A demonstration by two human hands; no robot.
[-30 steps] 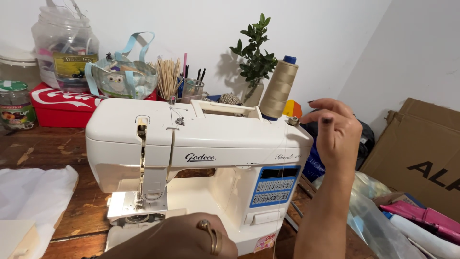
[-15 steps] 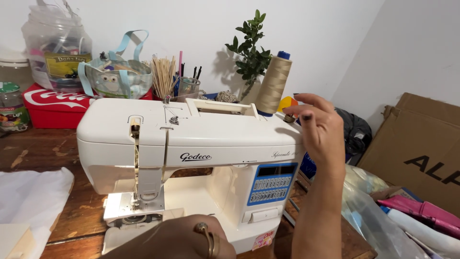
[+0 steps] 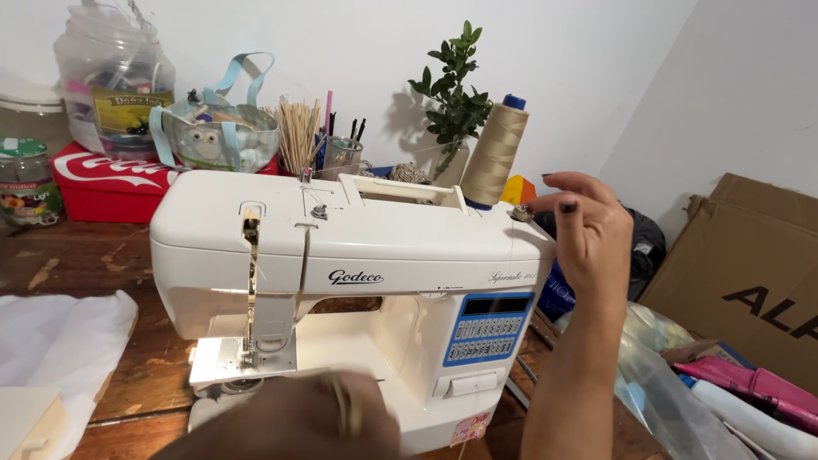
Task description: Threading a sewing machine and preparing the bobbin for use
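A white sewing machine (image 3: 358,247) with a blue button panel stands on a dark wooden table (image 3: 85,255). My right hand (image 3: 588,234) is raised at the machine's top right corner, fingertips pinching a small metal bobbin (image 3: 520,213) on the winder there. My left hand (image 3: 298,417), blurred and wearing a ring, rests low in front of the machine's base near the needle plate (image 3: 243,362); whether it holds anything is hidden by blur. A large cone of beige thread (image 3: 494,153) stands just behind the machine.
Behind the machine are a red tin box (image 3: 102,183), a clear plastic jar (image 3: 111,81), a clear bag with blue handles (image 3: 217,132), wooden sticks in a cup (image 3: 298,132) and a small plant (image 3: 452,85). White fabric (image 3: 51,341) lies left. A cardboard box (image 3: 741,273) and plastic bags (image 3: 682,392) sit right.
My right hand has moved from beside the machine's right end up to the bobbin on top. My left hand has shifted in front of the base and is now blurred.
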